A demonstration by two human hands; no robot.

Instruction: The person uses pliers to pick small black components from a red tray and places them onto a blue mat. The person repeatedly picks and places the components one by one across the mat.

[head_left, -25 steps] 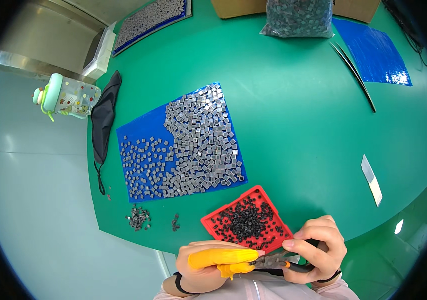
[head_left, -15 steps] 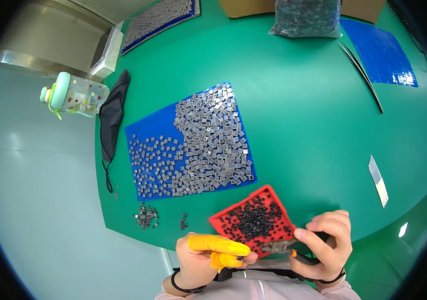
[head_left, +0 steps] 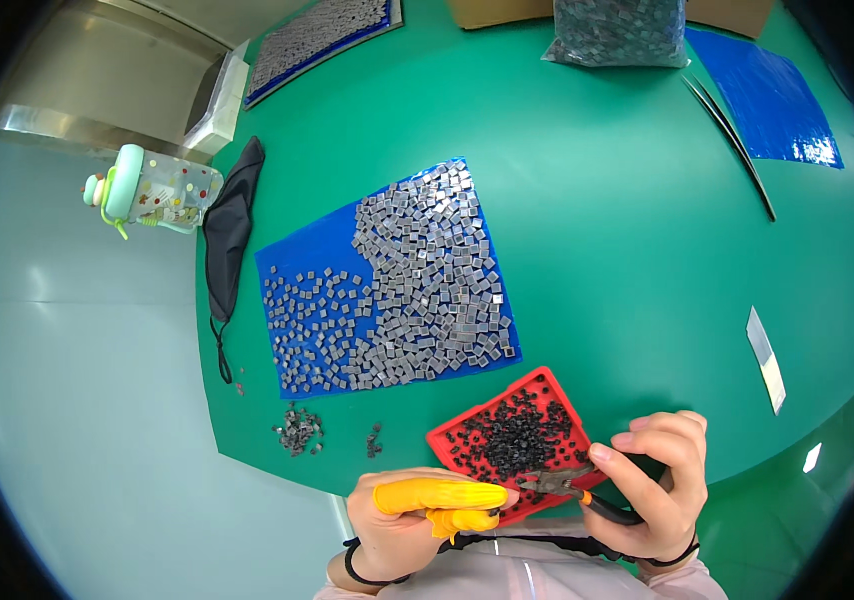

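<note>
My left hand (head_left: 387, 522), with yellow finger cots (head_left: 437, 496) on some fingers, is closed in a pinch at the near edge of a red tray (head_left: 437, 440). A small black piece (head_left: 494, 512) shows between its fingertips. My right hand (head_left: 669, 490) is closed round the black and orange handles of a pair of cutting pliers (head_left: 552, 482). The pliers' metal jaws point left over the tray, close to my left fingertips; whether they touch the piece, I cannot tell. Many small black parts (head_left: 517, 440) lie heaped in the tray.
Beyond the tray, a blue sheet (head_left: 312, 240) carries many small grey square pieces (head_left: 427, 270). Two little piles (head_left: 299, 430) lie left of the tray. A black mask (head_left: 230, 235), a bottle (head_left: 172, 190), tweezers (head_left: 732, 140), a blade-like strip (head_left: 766, 360) and a filled bag (head_left: 619, 32) surround the work.
The pliers' jaws have shifted slightly up and left over the tray, toward my left fingertips. The whole view has moved a little; both hands keep their grips.
</note>
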